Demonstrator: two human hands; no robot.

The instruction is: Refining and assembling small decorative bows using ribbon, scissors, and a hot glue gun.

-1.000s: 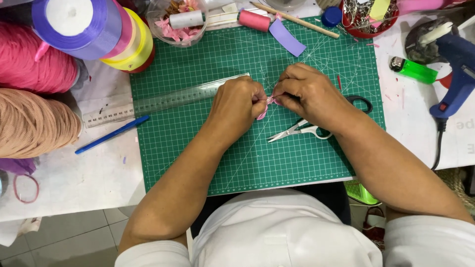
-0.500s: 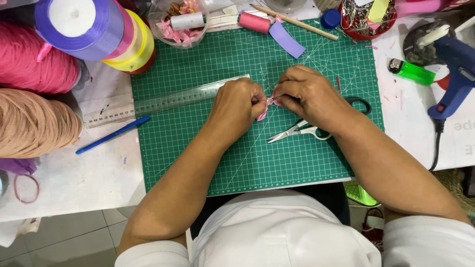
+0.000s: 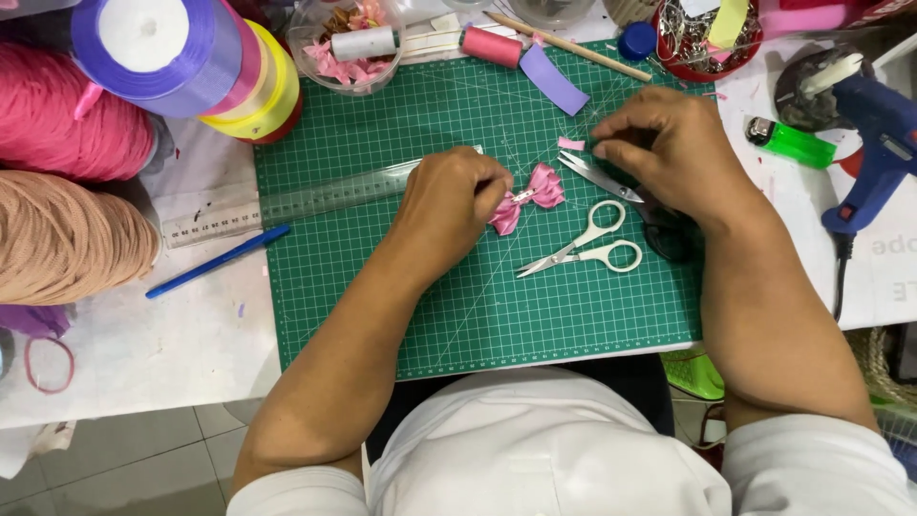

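Head view, looking down on a green cutting mat (image 3: 401, 315). Left hand (image 3: 449, 205) is closed, fingertips pinching the middle of a small pink ribbon bow (image 3: 535, 196), apparently to keep the gathered centre from springing open; the bow rests on the mat near its middle. Right hand (image 3: 669, 153) is partly curled over the dark-handled scissors (image 3: 611, 182), blades pointing left toward the bow; whether the fingers are through the handles cannot be told. A small pink ribbon scrap (image 3: 570, 143) lies just beside the blade tips. White-handled scissors (image 3: 583, 250) lie open on the mat below the bow, apart from it. A clear ruler (image 3: 315, 199) runs from the left edge under the left hand. Open mat remains along the near edge. Ribbon spools (image 3: 181, 57), a blue glue gun (image 3: 879, 143) and a green lighter (image 3: 791, 141) crowd the far and side margins.
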